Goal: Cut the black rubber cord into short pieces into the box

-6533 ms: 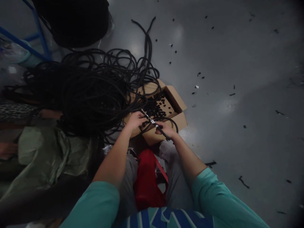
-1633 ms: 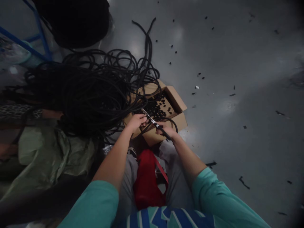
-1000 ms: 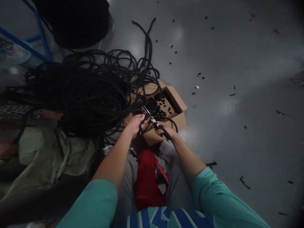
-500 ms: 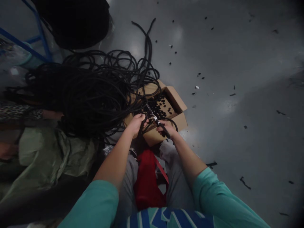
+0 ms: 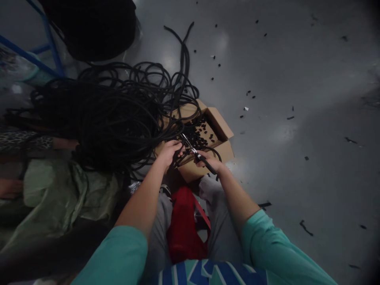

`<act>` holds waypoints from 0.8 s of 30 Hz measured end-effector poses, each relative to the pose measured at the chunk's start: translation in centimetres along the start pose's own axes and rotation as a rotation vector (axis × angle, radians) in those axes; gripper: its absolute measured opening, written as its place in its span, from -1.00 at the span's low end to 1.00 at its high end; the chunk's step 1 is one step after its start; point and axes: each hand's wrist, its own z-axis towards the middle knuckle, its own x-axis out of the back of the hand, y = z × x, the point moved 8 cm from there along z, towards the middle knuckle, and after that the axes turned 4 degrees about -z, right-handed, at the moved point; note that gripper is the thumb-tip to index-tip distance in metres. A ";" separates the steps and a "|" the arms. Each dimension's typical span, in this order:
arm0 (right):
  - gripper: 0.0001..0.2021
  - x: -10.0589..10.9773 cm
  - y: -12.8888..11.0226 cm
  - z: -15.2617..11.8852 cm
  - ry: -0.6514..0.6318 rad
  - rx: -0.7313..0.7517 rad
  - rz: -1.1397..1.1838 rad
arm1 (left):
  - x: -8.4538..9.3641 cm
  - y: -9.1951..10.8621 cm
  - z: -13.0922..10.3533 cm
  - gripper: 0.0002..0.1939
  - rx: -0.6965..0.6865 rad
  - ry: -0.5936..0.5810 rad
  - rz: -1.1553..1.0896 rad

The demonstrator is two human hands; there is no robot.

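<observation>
My left hand (image 5: 171, 152) is closed on a black cord (image 5: 178, 152), above the near left side of an open cardboard box (image 5: 192, 172). In my right hand (image 5: 208, 160) are scissors (image 5: 204, 159) with black handles and slim metal blades. The blades point up and left, close to my left fingers. A length of black cord (image 5: 219, 152) curves round behind my right hand. Many short black cut pieces (image 5: 197, 136) lie in the box. Exactly how the cord sits against the blades is too small to tell.
A big tangled heap of black cord (image 5: 118, 114) lies left of the box, spilling over its rim. Beyond are a dark round bundle (image 5: 92, 31) and a blue metal frame (image 5: 50, 39). A seated person's hand (image 5: 10, 188) shows at left. Black scraps (image 5: 305, 228) dot the floor.
The scissors have turned a little and their handles now look closer together. Both hands have shifted only slightly.
</observation>
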 end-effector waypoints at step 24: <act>-0.52 -0.9 -0.2 -0.1 0.099 -0.028 -0.019 | 0.3 0.8 0.2 -0.95 -0.093 0.056 0.339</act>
